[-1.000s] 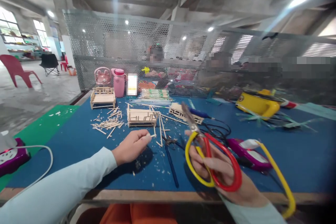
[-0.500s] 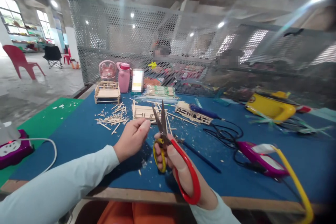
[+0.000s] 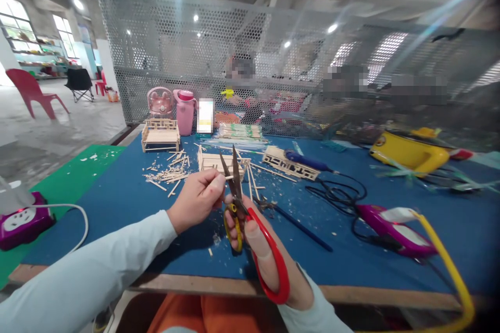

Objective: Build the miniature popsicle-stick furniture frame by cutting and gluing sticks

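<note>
Indoors, above a blue tabletop (image 3: pixel 175 257) strewn with pale stick offcuts (image 3: pixel 172 171), a person's left hand (image 3: pixel 200 196) pinches a short wooden stick (image 3: pixel 228 178) at the parted blades (image 3: pixel 236 166) of red-and-yellow-handled scissors (image 3: pixel 238 199), which the right hand (image 3: pixel 258 247) grasps. Miniature wooden models (image 3: pixel 161 139) stand farther back, before a perforated grey screen (image 3: pixel 156 47). Past the screen's left end, a red plastic chair (image 3: pixel 31 96) stands on a glossy floor (image 3: pixel 78 124), with windows (image 3: pixel 11 15) beyond.

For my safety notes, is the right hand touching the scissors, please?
Touching: the head view shows the right hand holding the scissors, its thumb through the red handle loop.
</note>
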`<state>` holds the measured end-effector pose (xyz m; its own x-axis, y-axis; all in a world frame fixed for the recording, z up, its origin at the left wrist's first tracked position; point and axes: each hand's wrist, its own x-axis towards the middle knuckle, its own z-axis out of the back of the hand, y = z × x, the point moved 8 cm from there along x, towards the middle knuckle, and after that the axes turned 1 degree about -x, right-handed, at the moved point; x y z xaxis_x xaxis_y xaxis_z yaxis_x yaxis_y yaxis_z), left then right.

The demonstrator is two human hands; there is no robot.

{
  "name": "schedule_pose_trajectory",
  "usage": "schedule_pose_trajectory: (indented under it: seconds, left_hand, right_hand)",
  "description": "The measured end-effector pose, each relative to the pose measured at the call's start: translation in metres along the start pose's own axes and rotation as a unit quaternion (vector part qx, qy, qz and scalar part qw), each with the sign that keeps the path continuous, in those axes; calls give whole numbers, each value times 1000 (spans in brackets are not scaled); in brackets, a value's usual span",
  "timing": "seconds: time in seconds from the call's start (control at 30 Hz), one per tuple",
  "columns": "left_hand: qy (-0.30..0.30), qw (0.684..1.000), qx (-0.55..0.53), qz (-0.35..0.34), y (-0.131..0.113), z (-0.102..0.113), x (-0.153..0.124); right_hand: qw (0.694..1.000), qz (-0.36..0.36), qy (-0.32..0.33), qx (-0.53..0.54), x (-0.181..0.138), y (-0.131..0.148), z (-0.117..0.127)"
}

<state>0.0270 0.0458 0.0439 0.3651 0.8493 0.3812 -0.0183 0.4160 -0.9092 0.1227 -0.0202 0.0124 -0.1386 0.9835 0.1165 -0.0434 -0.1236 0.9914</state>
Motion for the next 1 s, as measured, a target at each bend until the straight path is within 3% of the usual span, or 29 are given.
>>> schedule_pose_trajectory:
  seconds: [0.57,0.73,1.0]
  left_hand:
    - [34,994,76,-72,-23,-3,-3]
    - [28,987,115,-105,-30,-2,-4]
    - [22,992,79,-99,-28,-5,-8]
  right_hand:
    - [997,25,-27,-61,1,15,1]
    - [988,73,-28,-135,1,25,3]
    - [980,130,-52,-141,-1,23,1]
